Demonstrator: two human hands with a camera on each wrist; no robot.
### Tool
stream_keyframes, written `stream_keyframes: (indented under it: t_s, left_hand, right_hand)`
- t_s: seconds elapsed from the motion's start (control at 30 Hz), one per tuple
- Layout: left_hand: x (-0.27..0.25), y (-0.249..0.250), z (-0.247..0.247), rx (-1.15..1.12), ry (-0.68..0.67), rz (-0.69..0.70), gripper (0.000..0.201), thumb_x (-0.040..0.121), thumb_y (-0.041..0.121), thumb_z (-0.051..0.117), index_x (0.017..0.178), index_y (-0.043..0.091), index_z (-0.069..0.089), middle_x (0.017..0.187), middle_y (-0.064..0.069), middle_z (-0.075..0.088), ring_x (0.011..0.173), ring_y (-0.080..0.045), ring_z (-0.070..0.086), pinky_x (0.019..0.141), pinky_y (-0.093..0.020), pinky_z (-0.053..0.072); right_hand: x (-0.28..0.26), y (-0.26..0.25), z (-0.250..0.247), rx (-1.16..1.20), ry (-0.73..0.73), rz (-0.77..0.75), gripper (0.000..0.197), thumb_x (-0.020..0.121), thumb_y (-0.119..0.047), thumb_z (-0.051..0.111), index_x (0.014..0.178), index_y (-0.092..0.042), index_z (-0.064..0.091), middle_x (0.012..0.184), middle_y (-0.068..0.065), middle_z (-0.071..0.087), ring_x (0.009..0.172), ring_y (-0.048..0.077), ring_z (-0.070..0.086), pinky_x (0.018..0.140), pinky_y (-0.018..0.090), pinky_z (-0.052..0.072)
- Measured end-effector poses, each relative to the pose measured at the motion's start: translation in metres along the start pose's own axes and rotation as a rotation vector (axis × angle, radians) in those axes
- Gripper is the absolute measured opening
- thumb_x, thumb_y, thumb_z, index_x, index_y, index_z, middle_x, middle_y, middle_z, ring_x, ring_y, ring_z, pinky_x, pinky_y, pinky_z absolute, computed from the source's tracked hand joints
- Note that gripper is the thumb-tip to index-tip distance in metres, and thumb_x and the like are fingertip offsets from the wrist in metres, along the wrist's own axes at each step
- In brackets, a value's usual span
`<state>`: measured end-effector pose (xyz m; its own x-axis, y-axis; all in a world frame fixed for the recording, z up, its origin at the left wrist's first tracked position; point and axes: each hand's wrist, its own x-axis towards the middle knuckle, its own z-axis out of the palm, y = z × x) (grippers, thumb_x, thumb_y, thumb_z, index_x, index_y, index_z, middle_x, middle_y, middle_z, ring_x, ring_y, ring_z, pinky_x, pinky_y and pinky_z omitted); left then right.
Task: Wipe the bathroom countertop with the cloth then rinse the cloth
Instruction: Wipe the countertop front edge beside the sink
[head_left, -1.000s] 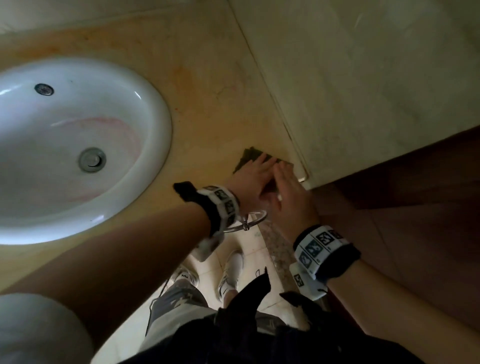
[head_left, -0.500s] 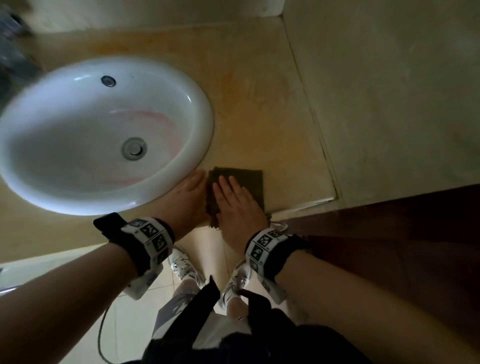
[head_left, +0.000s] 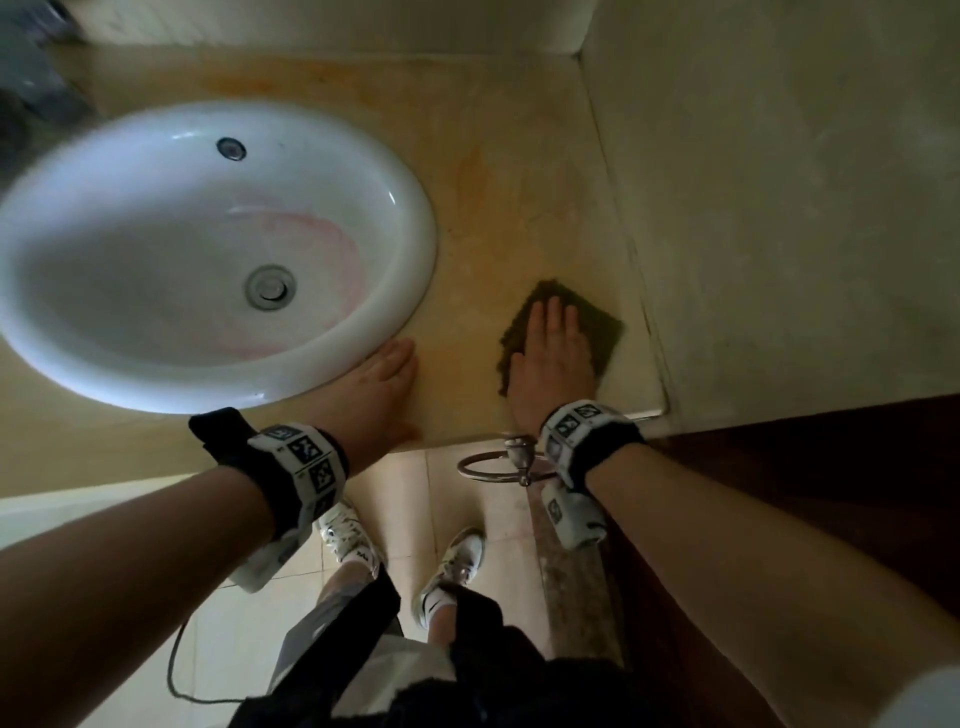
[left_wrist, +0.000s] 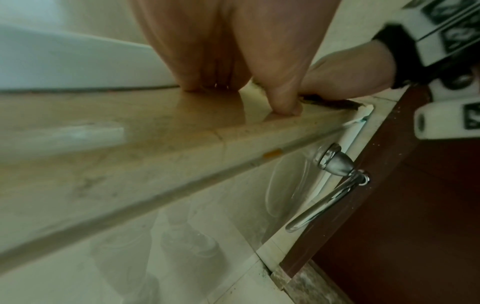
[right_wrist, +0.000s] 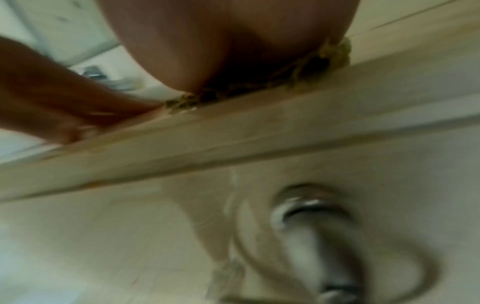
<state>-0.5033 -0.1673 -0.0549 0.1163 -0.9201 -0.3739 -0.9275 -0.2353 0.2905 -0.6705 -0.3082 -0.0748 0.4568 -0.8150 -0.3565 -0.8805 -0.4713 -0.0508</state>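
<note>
A dark olive cloth (head_left: 605, 325) lies flat on the beige countertop (head_left: 519, 171), near the right wall and the front edge. My right hand (head_left: 553, 353) presses on it with straight fingers, and its frayed edge (right_wrist: 335, 51) shows under the palm in the right wrist view. My left hand (head_left: 379, 384) rests flat on the counter against the rim of the white sink (head_left: 400, 322), apart from the cloth. In the left wrist view its thumb (left_wrist: 283, 100) touches the counter beside the dark cloth edge (left_wrist: 330, 102).
The oval sink basin has a metal drain (head_left: 270, 287) and pink stains. A tiled wall (head_left: 779, 208) bounds the counter on the right, with a dark wooden panel (head_left: 831, 493) below. A chrome towel ring (head_left: 506, 460) hangs under the counter's front edge. My shoes (head_left: 457, 566) stand on floor tiles.
My right hand has slid the cloth to the right, away from the sink. My left hand has come off the cloth and stays by the sink rim.
</note>
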Motion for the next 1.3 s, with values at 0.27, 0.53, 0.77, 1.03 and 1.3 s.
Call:
stream_keyframes:
  t_s: [0.27,0.53,0.77,1.03,1.3]
  left_hand:
    - [0.000,-0.001,-0.001,-0.042,0.014,0.020,0.098,0.080,0.047,0.068,0.150,0.006,0.014,0.160,-0.009,0.005,0.147,-0.023,0.006,0.119,-0.029,0.001]
    - [0.001,-0.005,0.008,-0.024,0.062,0.012,0.099,0.081,0.051,0.065,0.151,0.008,0.010,0.160,-0.007,0.002,0.147,-0.021,0.004,0.113,-0.025,-0.008]
    - [0.010,-0.010,0.012,0.154,-0.003,0.046,0.094,0.079,0.061,0.059,0.147,0.004,0.027,0.155,-0.015,0.023,0.146,-0.024,0.016,0.121,-0.036,0.011]
    - [0.006,-0.011,0.012,0.008,0.000,0.032,0.099,0.084,0.054,0.059,0.151,0.009,0.002,0.160,-0.005,-0.005,0.147,-0.020,-0.003,0.120,-0.034,-0.001]
    - [0.009,-0.011,0.011,0.185,-0.015,0.113,0.084,0.087,0.058,0.051,0.145,0.001,0.031,0.154,-0.019,0.025,0.146,-0.028,0.013,0.120,-0.041,0.010]
  right_hand:
    - [-0.045,0.012,0.015,-0.123,-0.107,-0.273,0.067,0.098,-0.039,0.025,0.150,-0.015,-0.011,0.159,0.005,-0.014,0.147,0.023,-0.012,0.121,0.040,0.001]
    - [0.060,0.024,-0.026,0.031,-0.036,0.169,0.067,0.099,-0.035,0.025,0.151,-0.007,-0.008,0.160,0.013,-0.009,0.147,0.030,-0.005,0.120,0.041,0.002]
    - [0.002,-0.068,-0.005,-0.147,-0.116,-0.448,0.069,0.097,-0.035,0.032,0.152,-0.015,-0.005,0.160,0.005,-0.008,0.147,0.024,-0.007,0.121,0.041,0.005]
    - [-0.008,-0.034,-0.008,-0.121,-0.142,-0.340,0.070,0.098,-0.037,0.029,0.150,-0.017,-0.012,0.159,0.004,-0.015,0.147,0.021,-0.013,0.121,0.040,0.003]
    - [-0.011,-0.079,-0.008,-0.120,-0.147,-0.398,0.072,0.095,-0.031,0.034,0.151,-0.011,-0.007,0.160,0.008,-0.009,0.147,0.026,-0.008,0.121,0.042,0.006]
